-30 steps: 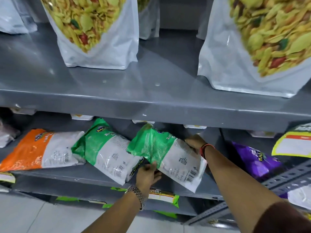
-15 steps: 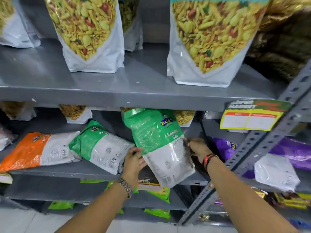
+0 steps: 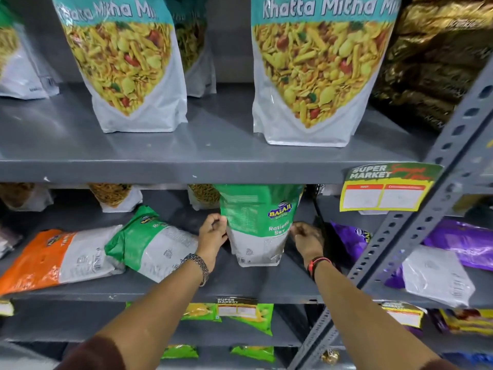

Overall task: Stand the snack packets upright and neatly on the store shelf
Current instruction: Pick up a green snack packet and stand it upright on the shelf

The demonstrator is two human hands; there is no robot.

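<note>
**Green packet upright on the middle shelf**

While a green-and-white Ratlami Sev packet [image 3: 257, 228] stands upright on the grey middle shelf [image 3: 240, 289], both hands flank it. Left hand [image 3: 212, 236] has its fingers curled against the packet's left edge, pinching it. Right hand [image 3: 306, 237] sits at the right edge with fingers curled; whether they actually grip the packet I cannot tell. Just left, a second green packet [image 3: 152, 241] lies tilted on its back, overlapping an orange-and-white packet [image 3: 57, 259] that lies flat beside it.
</note>
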